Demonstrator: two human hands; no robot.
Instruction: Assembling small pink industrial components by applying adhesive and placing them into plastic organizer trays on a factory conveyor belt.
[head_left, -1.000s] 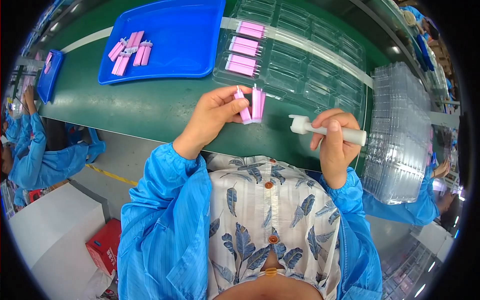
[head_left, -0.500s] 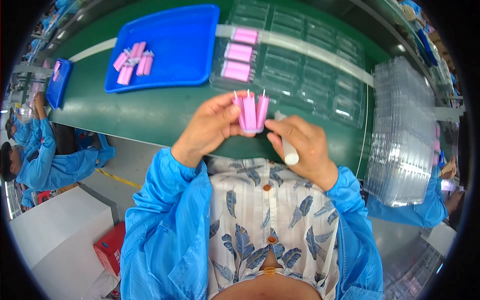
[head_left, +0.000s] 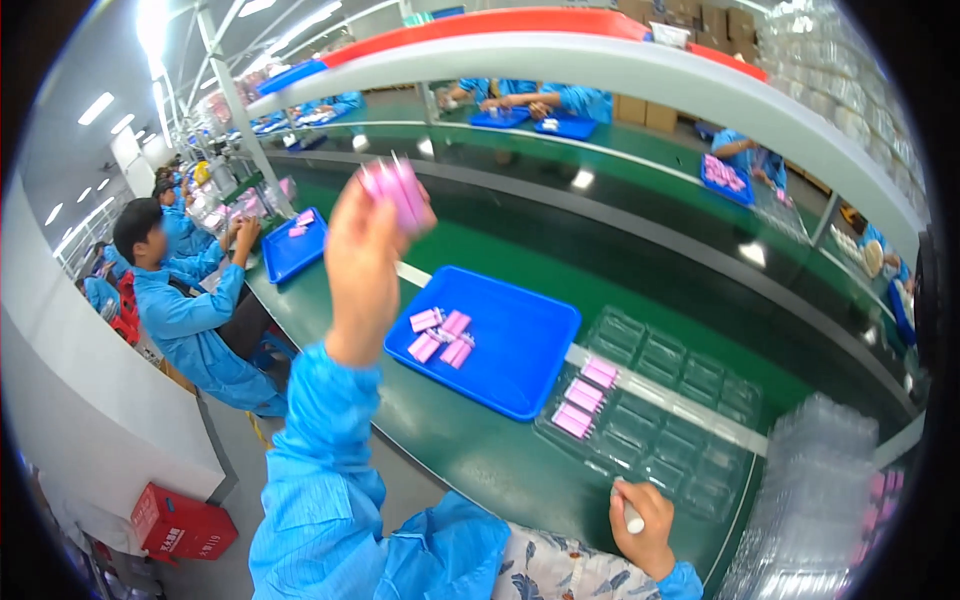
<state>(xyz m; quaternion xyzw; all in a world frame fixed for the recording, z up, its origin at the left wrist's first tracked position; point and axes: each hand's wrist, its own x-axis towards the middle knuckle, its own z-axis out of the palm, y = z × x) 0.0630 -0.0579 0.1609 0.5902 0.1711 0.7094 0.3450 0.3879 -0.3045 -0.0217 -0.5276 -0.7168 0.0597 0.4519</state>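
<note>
My left hand [head_left: 362,262] is raised high over the bench, fingers closed round a pink battery pack [head_left: 402,196]. The pack is made of pink cells side by side, thin pins pointing up, and is slightly blurred. Low at the right, by the bench's near edge, my right hand [head_left: 643,522] grips a white round stick [head_left: 634,519], perhaps a marker; only its end shows. Nearby lies a clear plastic blister tray [head_left: 640,425], with pink packs [head_left: 584,396] in its left column. Further left, a blue tray [head_left: 510,375] holds several more pink packs [head_left: 441,337].
Clear trays [head_left: 810,490] stand in a tall stack at the right. A white shelf edge [head_left: 560,62] spans the far side above the green bench [head_left: 430,440]. At the left sits a co-worker [head_left: 190,300] beside a smaller blue tray [head_left: 297,252]. A red box [head_left: 183,523] is on the floor.
My left hand has lifted the pink pack up and to the left, away from my right hand. The right hand still holds the white stick. The view has tilted up, showing the shelf and room.
</note>
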